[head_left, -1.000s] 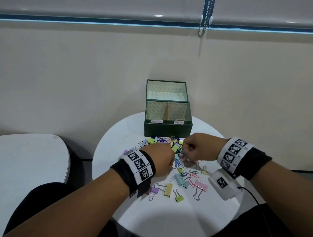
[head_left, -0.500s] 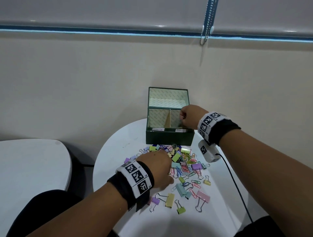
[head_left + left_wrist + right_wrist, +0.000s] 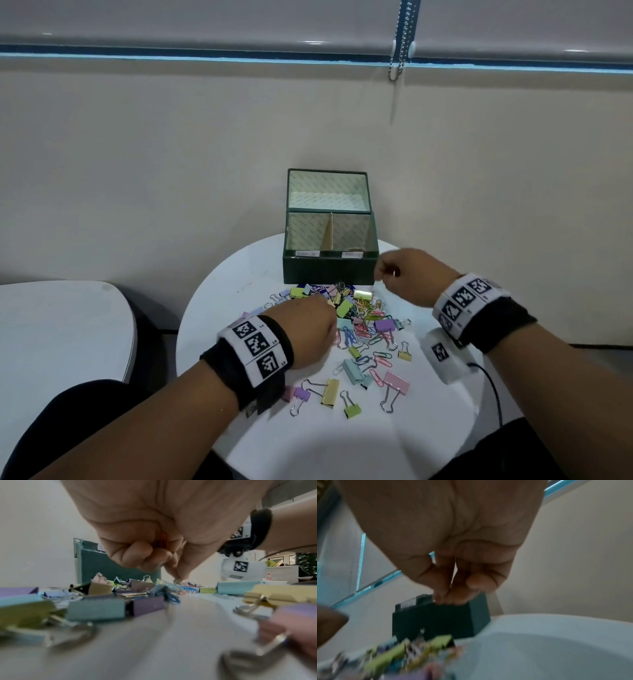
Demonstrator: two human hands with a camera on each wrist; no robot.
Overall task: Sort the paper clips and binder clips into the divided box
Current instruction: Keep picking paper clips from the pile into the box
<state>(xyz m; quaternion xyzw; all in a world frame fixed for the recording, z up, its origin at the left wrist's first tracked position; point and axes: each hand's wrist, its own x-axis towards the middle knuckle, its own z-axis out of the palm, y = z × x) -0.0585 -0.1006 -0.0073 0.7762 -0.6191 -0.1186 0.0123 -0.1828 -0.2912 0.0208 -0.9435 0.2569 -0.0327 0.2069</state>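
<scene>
Left hand (image 3: 308, 329) rests low on the clip pile (image 3: 359, 318) on the table (image 3: 212, 308), fingers curled; an orange paper clip (image 3: 163, 540) is held in the fist, thumb and fingertip pinching at the pile; right hand (image 3: 407, 274) hovers just beside the box (image 3: 329, 270) front right corner, fingers curled together, contents not discernible; box stands open behind the pile, lid up.

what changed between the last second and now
The right hand went from the clip pile up to the right compartment of the green box, and is now back down beside the box's right front corner; whether it holds anything is unclear. The left hand stayed on the pile, an orange paper clip in its grip. Box and table unmoved.
</scene>
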